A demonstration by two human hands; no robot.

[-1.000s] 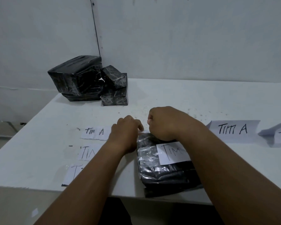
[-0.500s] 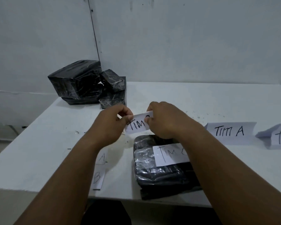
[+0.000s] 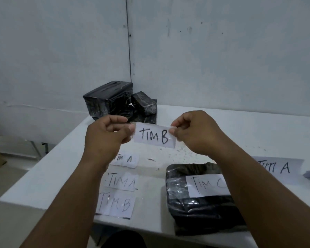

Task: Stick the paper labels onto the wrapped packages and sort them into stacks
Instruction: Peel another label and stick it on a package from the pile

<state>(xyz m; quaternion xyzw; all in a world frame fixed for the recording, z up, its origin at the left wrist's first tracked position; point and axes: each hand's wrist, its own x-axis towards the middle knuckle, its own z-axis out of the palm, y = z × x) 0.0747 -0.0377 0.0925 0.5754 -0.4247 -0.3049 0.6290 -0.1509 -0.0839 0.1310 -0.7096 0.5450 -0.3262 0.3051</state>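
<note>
Since 0.5 s ago: both hands have risen and drawn apart, so the held label point(image 3: 154, 136) now reads "TIM B" in full; before, only "TIM" showed between them. The left forearm no longer covers the loose labels on the tabletop point(image 3: 240, 129).

Left hand point(image 3: 106, 135): thumb and forefinger closed in a pinch on the label's left edge. Right hand point(image 3: 195, 133): fingers curled, pinching the right edge. Label hangs flat between them, above the tabletop, facing the camera.

Below the left fingers: three loose labels in a column, "TIM A" point(image 3: 125, 161), "TIM A" point(image 3: 122, 181), "TIM B" point(image 3: 115, 204), the last near the front edge. Below the right fingers: a black wrapped package point(image 3: 200, 208) bearing a "TIM C" label point(image 3: 206, 185), overhanging the front edge. Right of it, a larger "TIM A" sheet point(image 3: 283, 167).

Beyond the fingers, a pile of black packages point(image 3: 118, 102) sits at the far left corner against the wall. Bare tabletop lies beyond the right hand.
</note>
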